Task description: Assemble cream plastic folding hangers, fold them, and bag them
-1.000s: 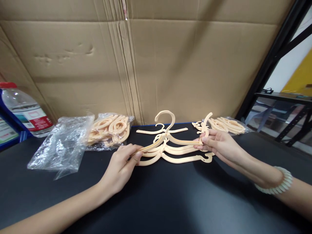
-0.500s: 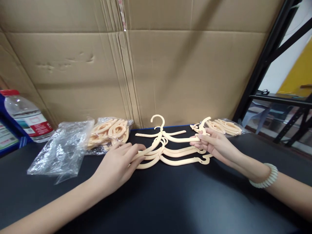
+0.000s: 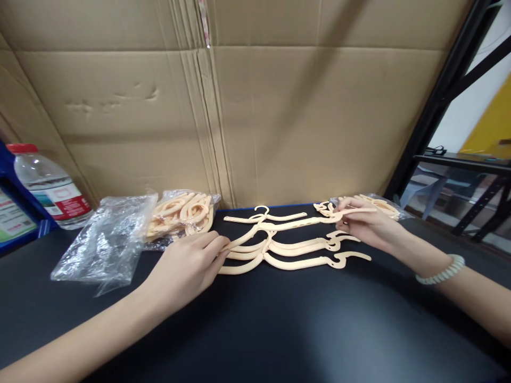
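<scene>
On my feed, the cream plastic hanger (image 3: 289,225) was held with its arms spread in a shallow bend, a curved clip (image 3: 337,216) at its right end and its hook hard to make out. I saw it between clipped hangers (image 3: 299,264) lying nearer and a bare-ended hanger (image 3: 287,217) farther back.

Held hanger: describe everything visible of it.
The hanger, cream and plastic-looking, has two slim arms meeting at an angled middle and a curved piece at its right end. The left hand holds one end, the right hand the other. It is held above the black table, amid similar hangers; its hook is unclear.
</scene>
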Demonstrator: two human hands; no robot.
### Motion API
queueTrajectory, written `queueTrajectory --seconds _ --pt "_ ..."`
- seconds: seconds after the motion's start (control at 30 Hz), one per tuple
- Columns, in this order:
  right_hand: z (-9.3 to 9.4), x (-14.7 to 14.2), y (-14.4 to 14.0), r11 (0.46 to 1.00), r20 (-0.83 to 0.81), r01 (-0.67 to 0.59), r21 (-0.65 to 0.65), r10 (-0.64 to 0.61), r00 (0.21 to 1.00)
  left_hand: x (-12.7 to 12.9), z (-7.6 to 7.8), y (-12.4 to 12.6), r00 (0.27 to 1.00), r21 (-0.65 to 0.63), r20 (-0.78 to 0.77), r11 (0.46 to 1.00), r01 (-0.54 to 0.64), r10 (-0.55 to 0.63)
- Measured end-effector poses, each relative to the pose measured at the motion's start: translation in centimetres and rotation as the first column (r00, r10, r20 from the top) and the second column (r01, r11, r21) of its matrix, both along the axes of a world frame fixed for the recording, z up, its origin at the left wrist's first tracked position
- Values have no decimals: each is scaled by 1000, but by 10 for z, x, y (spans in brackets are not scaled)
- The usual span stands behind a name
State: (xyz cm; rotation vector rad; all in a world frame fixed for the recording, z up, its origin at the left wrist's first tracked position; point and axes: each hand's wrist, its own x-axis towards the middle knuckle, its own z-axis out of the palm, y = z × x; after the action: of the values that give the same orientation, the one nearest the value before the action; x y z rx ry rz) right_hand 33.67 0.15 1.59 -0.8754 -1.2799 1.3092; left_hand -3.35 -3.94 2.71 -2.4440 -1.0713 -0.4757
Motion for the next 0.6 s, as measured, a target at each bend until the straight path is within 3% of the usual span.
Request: queueTrajectory --seconds 0.17,0.37,0.5,0.6 --pt "8 11 -2 990 48 -97 -103 102 994 1 -3 -3 999 27 -25 999 -42 43" --pt "22 33 -5 984 126 -150 -90 161 979 3 2 -7 994 98 -88 993 -64 72" --pt "30 44 -10 973 241 -191 -132 219 945 8 6 -18 979 25 -182 995 -92 95" --pt "31 46 -13 963 434 -237 -132 271 859 12 5 -29 964 -98 -250 988 -122 94"
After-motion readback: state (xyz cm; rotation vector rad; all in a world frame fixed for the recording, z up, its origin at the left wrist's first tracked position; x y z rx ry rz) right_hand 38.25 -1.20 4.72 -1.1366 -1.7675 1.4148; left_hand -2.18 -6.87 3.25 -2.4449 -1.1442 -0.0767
